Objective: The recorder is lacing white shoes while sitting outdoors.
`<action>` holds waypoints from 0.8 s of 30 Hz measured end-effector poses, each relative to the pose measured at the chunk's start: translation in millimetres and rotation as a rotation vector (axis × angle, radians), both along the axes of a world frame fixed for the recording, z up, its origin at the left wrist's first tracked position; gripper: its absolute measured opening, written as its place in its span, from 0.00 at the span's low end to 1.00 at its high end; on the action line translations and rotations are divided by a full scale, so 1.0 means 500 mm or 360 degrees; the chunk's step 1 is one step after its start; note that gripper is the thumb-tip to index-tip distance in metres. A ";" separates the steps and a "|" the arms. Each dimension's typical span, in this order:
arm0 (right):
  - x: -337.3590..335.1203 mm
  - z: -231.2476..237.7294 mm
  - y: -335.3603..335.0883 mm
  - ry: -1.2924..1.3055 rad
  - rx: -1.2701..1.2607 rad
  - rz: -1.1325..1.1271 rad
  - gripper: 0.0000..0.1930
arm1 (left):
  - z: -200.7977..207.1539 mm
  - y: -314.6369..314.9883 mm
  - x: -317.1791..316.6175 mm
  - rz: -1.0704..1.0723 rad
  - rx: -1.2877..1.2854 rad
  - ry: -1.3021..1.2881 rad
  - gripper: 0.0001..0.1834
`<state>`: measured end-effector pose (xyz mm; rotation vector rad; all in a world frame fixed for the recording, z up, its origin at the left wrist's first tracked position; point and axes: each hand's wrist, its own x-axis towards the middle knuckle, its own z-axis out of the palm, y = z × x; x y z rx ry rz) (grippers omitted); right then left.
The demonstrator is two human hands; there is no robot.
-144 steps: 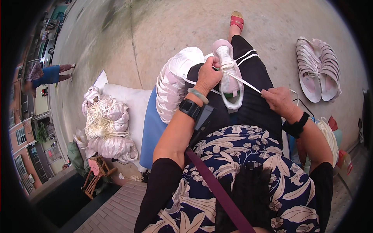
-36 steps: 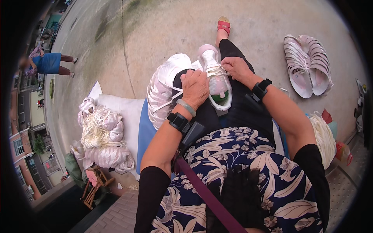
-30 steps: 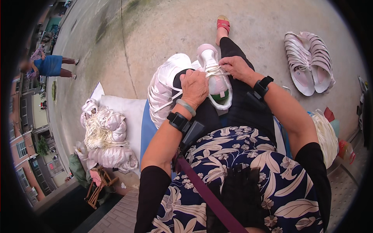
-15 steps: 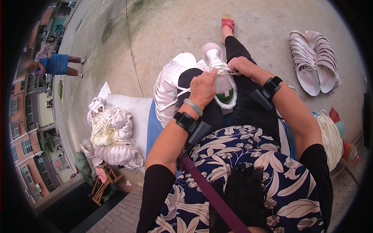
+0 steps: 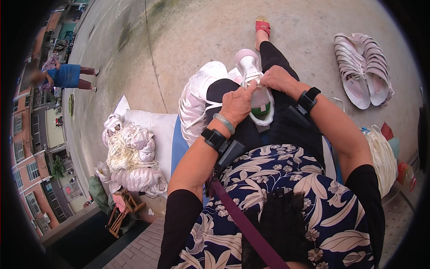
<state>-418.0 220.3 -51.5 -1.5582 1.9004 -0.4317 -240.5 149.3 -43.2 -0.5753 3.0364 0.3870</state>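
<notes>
Between my thighs lies a white and pale pink shoe upper (image 5: 249, 62) with a green patch inside its heel opening. My left hand (image 5: 237, 103) is closed, its fingertips pinching a white shoelace at the lacing. Close beside it, my right hand (image 5: 277, 80) is closed on the lace too, thumb and forefinger pressed together. Most of the lace is hidden by the fingers. A stack of nested white uppers (image 5: 197, 105) leans against my left thigh.
Bundled uppers and loose cream laces (image 5: 130, 148) rest on a white sheet at left, near a wooden folding stool (image 5: 123, 210). Paired stacks of uppers (image 5: 363, 71) lie on the concrete at right, above a hank of laces (image 5: 380, 157). A person (image 5: 67, 76) stands far left.
My hands have drawn closer together over the lacing, the right moving slightly left. The lace stretched between them before is now mostly covered by the fingers.
</notes>
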 end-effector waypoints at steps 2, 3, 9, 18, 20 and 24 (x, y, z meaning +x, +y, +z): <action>-0.002 -0.013 -0.009 -0.0121 0.0112 -0.0213 0.08 | 0.001 -0.001 -0.001 -0.0027 0.0003 0.0036 0.25; -0.006 -0.019 -0.011 -0.0241 0.0223 -0.0429 0.11 | 0.002 -0.001 -0.003 -0.0056 0.0005 0.0072 0.25; -0.024 -0.012 -0.014 -0.0303 0.0362 -0.0501 0.24 | 0.008 0.005 -0.017 -0.0084 -0.0084 -0.0103 0.27; -0.009 -0.026 -0.016 -0.0247 0.0117 -0.0658 0.20 | 0.013 -0.015 0.010 0.0221 0.0154 0.0174 0.11; -0.007 -0.031 -0.013 -0.0352 0.0080 -0.0659 0.18 | 0.017 -0.026 0.023 0.0234 0.0140 0.0205 0.05; -0.003 -0.035 -0.009 -0.0496 -0.0033 -0.0629 0.14 | 0.041 -0.035 0.047 0.0140 0.0084 0.0232 0.05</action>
